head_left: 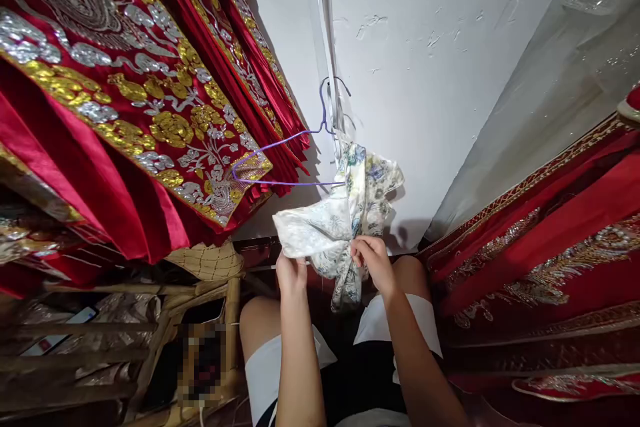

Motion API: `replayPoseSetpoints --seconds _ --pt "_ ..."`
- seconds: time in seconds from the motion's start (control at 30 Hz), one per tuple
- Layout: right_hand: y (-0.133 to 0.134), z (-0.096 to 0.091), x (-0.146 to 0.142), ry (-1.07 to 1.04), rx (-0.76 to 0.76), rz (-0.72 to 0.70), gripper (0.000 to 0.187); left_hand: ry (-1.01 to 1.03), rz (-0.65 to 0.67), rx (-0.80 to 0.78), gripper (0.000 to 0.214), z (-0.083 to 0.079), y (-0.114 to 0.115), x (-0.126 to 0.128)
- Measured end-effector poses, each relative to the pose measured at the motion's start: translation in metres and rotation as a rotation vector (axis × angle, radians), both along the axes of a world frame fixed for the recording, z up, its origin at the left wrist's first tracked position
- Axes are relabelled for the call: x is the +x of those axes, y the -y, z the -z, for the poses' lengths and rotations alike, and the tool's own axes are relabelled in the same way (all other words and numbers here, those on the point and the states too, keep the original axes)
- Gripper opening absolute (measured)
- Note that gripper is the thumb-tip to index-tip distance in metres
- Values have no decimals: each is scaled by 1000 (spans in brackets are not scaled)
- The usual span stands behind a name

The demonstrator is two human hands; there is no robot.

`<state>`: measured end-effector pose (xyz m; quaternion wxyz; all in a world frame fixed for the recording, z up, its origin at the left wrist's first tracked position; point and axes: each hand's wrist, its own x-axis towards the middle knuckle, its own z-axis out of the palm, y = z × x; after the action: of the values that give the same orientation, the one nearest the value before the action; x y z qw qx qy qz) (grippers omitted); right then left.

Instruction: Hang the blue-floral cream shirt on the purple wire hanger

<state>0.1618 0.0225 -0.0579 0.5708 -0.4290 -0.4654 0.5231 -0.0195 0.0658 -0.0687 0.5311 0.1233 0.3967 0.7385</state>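
A white floral-print garment [325, 223] with blue and yellow flowers hangs from the right side of a purple wire hanger [280, 143]. The hanger's left arm is bare, and its hook sits by a white cord or pipe on the wall. My left hand [291, 273] is closed on the lower left edge of the cloth, its fingers partly behind it. With bent fingers, my right hand [374, 261] pinches the garment near its gathered middle. Below my hands, part of the cloth dangles between my knees. The exact cut of the garment cannot be made out.
Red sequined costumes [165, 100] hang close on the left, and more red embroidered cloth [550, 260] is on the right. A bamboo rack [233, 320] stands low at the left, with a phone [60, 333] beyond its slats. Ahead is a white wall [410, 80].
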Motion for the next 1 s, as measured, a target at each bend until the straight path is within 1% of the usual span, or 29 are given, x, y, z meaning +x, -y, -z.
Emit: replayPoseSetpoints --seconds 0.03,0.07,0.13,0.17,0.2,0.23,0.3,0.33,0.37,0.4,0.43,0.47,0.5,0.53,0.57,0.6,0.63,0.67,0.7,0.73,0.77,0.8,0.83,0.87,0.9,0.93,0.97,1.0 --pt "0 3 7 64 -27 -40 33 8 -15 -11 7 2 3 4" --pt "0 5 15 136 -60 -91 33 3 -21 5 1 0 6 7" --pt "-1 9 26 278 -138 -202 34 -36 25 118 17 -11 13 8" --pt "-1 10 30 327 -168 -235 34 -70 75 200 24 -18 18 9" --pt "-1 11 31 352 -186 -236 34 -120 133 284 29 -27 24 10" --pt "-2 11 30 350 -187 -204 33 -191 194 358 32 -35 31 13" --pt "-3 9 24 265 -163 -103 36 -408 314 464 29 -49 45 20" --pt "-3 6 18 186 -155 -79 41 -536 375 507 26 -54 51 25" --pt "-3 1 12 92 -155 -101 49 -662 433 542 23 -59 56 29" --pt "-4 -5 7 -6 -161 -176 60 -774 470 569 20 -62 60 31" --pt "-4 -12 1 -93 -165 -287 70 -858 478 585 18 -65 61 32" --pt "-4 -20 -3 -158 -160 -414 79 -908 459 592 17 -66 61 30" --pt "-5 -28 -6 -185 -138 -540 84 -929 434 590 18 -67 59 27" --pt "-6 -37 -7 -166 -108 -663 82 -934 428 580 24 -67 56 21" --pt "-7 -47 -6 -104 -73 -773 76 -936 465 566 32 -66 52 14" --pt "-9 -56 -3 -15 -40 -858 67 -946 545 549 39 -64 49 7" --pt "-13 -66 2 89 -13 -914 58 -973 667 526 43 -61 46 -1" --pt "-17 -75 8 196 10 -936 50 -1019 806 491 47 -58 44 -9" --pt "-24 -83 15 297 28 -913 43 -1084 933 441 51 -55 43 -17" --pt "-33 -90 23 389 52 -829 35 -1166 1025 378 53 -51 42 -24" --pt "-44 -97 31 471 92 -687 28 -1259 1072 313 54 -49 41 -32" --pt "-57 -101 39 544 149 -514 23 -1364 1074 251 53 -48 40 -40" --pt "-71 -104 46 609 221 -318 23 -1477 1039 199 51 -48 38 -49" --pt "-86 -105 52 655 305 -133 27 -1585 980 161 48 -49 36 -57" --pt "-101 -104 57 684 381 -4 35 -1675 921 135 45 -52 32 -66" --pt "-115 -101 61 715 428 61 42 -1737 867 120 42 -55 28 -74" --pt "-127 -98 65 752 454 80 46 -1769 806 116 39 -59 23 -80" --pt "-136 -93 68 792 460 65 46 -1770 729 125 35 -62 17 -86"
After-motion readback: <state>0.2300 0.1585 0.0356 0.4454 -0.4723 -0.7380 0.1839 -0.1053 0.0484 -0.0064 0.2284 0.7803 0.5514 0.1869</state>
